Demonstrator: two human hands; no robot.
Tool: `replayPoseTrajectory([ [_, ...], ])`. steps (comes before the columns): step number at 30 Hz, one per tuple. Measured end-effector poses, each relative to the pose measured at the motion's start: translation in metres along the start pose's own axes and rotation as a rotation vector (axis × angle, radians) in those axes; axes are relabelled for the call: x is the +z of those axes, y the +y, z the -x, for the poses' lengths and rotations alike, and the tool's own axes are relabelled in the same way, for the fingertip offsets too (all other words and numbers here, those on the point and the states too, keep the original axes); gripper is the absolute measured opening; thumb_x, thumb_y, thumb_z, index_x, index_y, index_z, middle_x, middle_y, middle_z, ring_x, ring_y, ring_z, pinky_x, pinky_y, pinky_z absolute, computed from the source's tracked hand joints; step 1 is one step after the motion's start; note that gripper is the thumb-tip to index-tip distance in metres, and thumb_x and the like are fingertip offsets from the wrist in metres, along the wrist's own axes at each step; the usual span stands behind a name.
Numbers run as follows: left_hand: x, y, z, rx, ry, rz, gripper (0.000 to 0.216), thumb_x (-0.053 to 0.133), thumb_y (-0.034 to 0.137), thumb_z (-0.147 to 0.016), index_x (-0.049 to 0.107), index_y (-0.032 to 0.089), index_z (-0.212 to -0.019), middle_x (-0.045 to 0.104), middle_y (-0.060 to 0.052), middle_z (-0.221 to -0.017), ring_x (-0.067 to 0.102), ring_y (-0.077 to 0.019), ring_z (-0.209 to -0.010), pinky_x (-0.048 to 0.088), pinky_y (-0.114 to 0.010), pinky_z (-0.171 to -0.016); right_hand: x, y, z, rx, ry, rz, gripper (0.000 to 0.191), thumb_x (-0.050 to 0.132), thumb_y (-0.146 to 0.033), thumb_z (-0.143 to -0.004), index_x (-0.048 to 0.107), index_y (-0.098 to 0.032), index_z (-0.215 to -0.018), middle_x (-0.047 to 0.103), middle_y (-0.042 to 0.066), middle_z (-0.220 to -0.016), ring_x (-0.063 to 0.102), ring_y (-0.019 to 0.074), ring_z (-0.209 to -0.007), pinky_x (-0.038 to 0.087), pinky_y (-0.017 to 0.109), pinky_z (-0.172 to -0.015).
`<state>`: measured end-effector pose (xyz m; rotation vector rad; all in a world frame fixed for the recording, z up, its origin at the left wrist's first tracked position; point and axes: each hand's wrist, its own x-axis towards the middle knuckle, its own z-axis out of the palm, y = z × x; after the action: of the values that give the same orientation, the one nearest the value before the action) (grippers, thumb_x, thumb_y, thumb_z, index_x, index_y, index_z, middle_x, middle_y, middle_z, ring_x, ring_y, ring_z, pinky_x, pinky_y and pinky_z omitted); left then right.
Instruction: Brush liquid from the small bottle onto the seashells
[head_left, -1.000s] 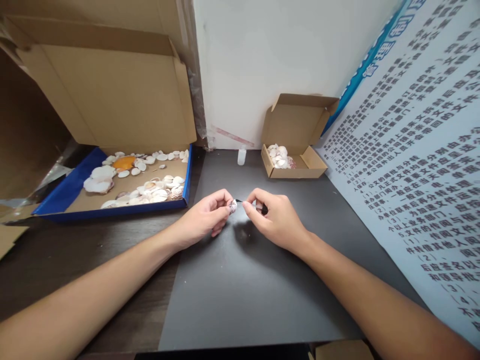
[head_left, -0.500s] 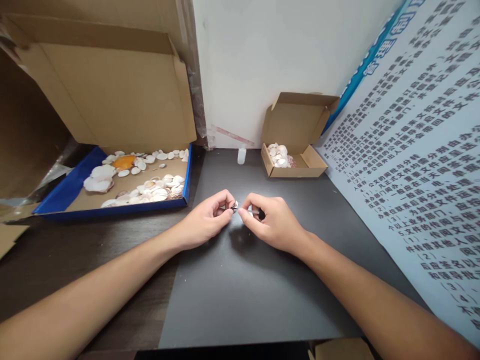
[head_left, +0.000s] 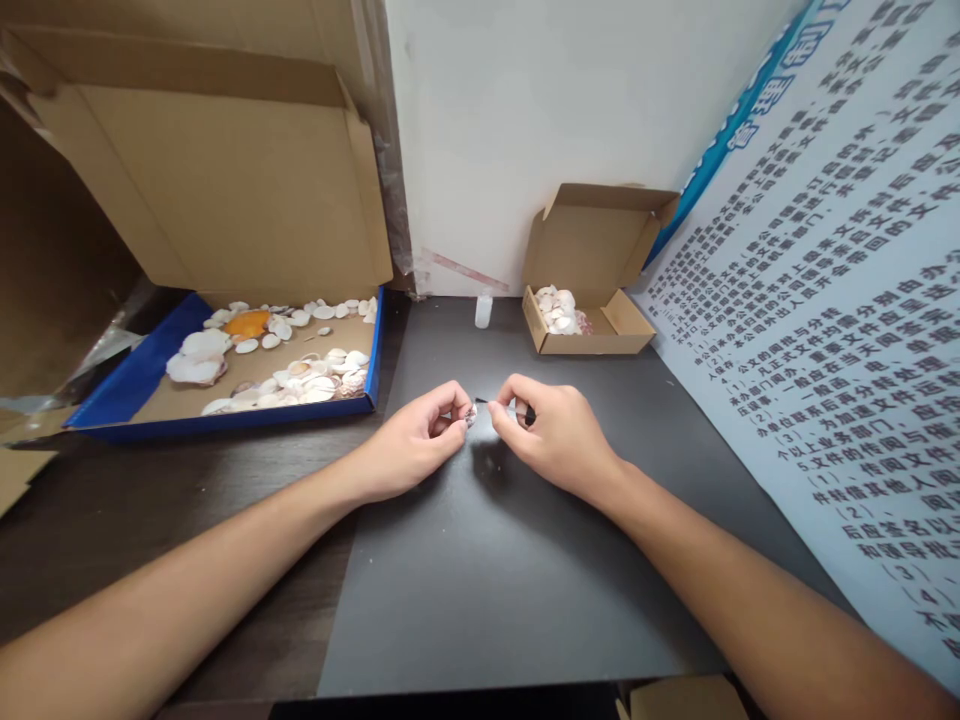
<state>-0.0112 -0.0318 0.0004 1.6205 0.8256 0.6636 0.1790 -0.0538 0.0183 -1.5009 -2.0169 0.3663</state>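
My left hand [head_left: 416,445] pinches a small speckled shell [head_left: 470,414] between thumb and fingertips, just above the dark mat [head_left: 487,570]. My right hand [head_left: 551,435] is closed on a thin dark tool [head_left: 495,404] whose tip points at the shell; the tool's back end shows dark by my fingers. The two hands are nearly touching at the middle of the mat.
A large open cardboard box with a blue rim [head_left: 150,385] holds several shells at the left. A small open cardboard box [head_left: 592,345] with several shells stands at the back right, a small white bottle [head_left: 484,310] beside it. A printed board [head_left: 832,300] leans along the right.
Both hands stay in the same spot with small finger movements; the right hand drew in against the shell half a second ago and has eased back slightly, showing the tool's tip.
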Motion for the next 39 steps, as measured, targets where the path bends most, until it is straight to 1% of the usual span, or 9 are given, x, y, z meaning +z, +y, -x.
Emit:
replayPoseTrajectory([
  [5,0.0008,0.0011,0.0004,-0.005,0.001,-0.001,0.011,0.051,0.026,-0.090,0.043,0.020,-0.085,0.044,0.009,-0.065,0.034,-0.0049,-0.048,0.028,-0.022,-0.048,0.0014,-0.0025,0.0019,-0.066,-0.032,-0.090,0.015,0.056,-0.029,-0.084,0.058,-0.020,-0.072,0.049,-0.006,-0.055,0.041,0.0085,-0.050,0.029,0.022,-0.054],
  [10,0.0003,0.0008,0.0007,-0.002,-0.001,0.001,0.010,0.050,0.023,-0.089,0.042,0.020,-0.083,0.041,0.010,-0.064,0.033,-0.0049,-0.047,0.029,-0.023,-0.049,0.0016,-0.0028,0.0032,0.010,0.014,-0.006,0.015,0.057,-0.029,-0.082,0.057,-0.021,-0.070,0.049,-0.005,-0.053,0.041,0.0091,-0.049,0.027,0.023,-0.053],
  [14,-0.0003,0.0017,0.0002,-0.009,0.001,0.001,0.010,0.050,0.023,-0.089,0.042,0.020,-0.084,0.042,0.010,-0.064,0.034,-0.0048,-0.047,0.028,-0.023,-0.049,0.0006,-0.0029,0.0023,-0.052,-0.027,-0.081,0.015,0.056,-0.029,-0.083,0.056,-0.021,-0.071,0.048,-0.006,-0.054,0.041,0.0088,-0.050,0.029,0.022,-0.054],
  [18,-0.0010,0.0024,0.0001,-0.005,0.002,-0.009,0.009,0.048,0.023,-0.089,0.043,0.020,-0.083,0.042,0.010,-0.064,0.034,-0.0049,-0.047,0.028,-0.023,-0.049,0.0018,-0.0008,0.0011,0.001,-0.009,-0.024,0.015,0.057,-0.028,-0.082,0.056,-0.021,-0.070,0.048,-0.006,-0.053,0.041,0.0091,-0.049,0.028,0.023,-0.053],
  [23,-0.0015,0.0024,0.0003,-0.006,0.001,-0.012,0.009,0.048,0.023,-0.089,0.043,0.021,-0.083,0.041,0.010,-0.061,0.036,-0.0058,-0.048,0.028,-0.023,-0.050,0.0039,0.0011,0.0011,-0.066,-0.054,-0.161,0.016,0.056,-0.029,-0.084,0.057,-0.020,-0.071,0.048,-0.006,-0.055,0.041,0.0084,-0.050,0.031,0.021,-0.053],
  [28,-0.0013,0.0034,0.0007,-0.022,0.013,-0.018,0.011,0.049,0.026,-0.089,0.042,0.021,-0.082,0.040,0.010,-0.058,0.035,-0.0061,-0.048,0.028,-0.023,-0.049,0.0047,0.0006,0.0009,-0.027,0.036,-0.101,0.017,0.057,-0.029,-0.083,0.055,-0.020,-0.069,0.046,-0.006,-0.054,0.040,0.0086,-0.050,0.030,0.022,-0.053],
  [31,-0.0013,0.0040,0.0007,-0.027,0.011,-0.023,0.012,0.050,0.027,-0.088,0.042,0.021,-0.083,0.042,0.009,-0.060,0.035,-0.0061,-0.049,0.028,-0.023,-0.049,0.0033,-0.0005,0.0015,-0.088,-0.009,-0.144,0.015,0.057,-0.028,-0.083,0.056,-0.020,-0.071,0.047,-0.006,-0.055,0.040,0.0083,-0.050,0.031,0.021,-0.053],
  [35,-0.0016,0.0039,0.0003,-0.031,0.006,-0.033,0.012,0.049,0.028,-0.090,0.043,0.021,-0.083,0.041,0.010,-0.059,0.035,-0.0064,-0.048,0.028,-0.023,-0.049,0.0025,-0.0009,0.0019,-0.035,0.000,-0.075,0.016,0.056,-0.028,-0.083,0.057,-0.020,-0.070,0.047,-0.006,-0.054,0.040,0.0092,-0.050,0.029,0.023,-0.054],
  [39,-0.0015,0.0036,0.0001,-0.027,0.009,-0.013,0.013,0.050,0.028,-0.089,0.042,0.021,-0.082,0.042,0.009,-0.062,0.035,-0.0062,-0.049,0.028,-0.023,-0.050,0.0031,-0.0005,0.0026,-0.085,-0.040,-0.100,0.014,0.056,-0.028,-0.084,0.058,-0.020,-0.072,0.049,-0.005,-0.056,0.042,0.0089,-0.050,0.030,0.022,-0.055],
])
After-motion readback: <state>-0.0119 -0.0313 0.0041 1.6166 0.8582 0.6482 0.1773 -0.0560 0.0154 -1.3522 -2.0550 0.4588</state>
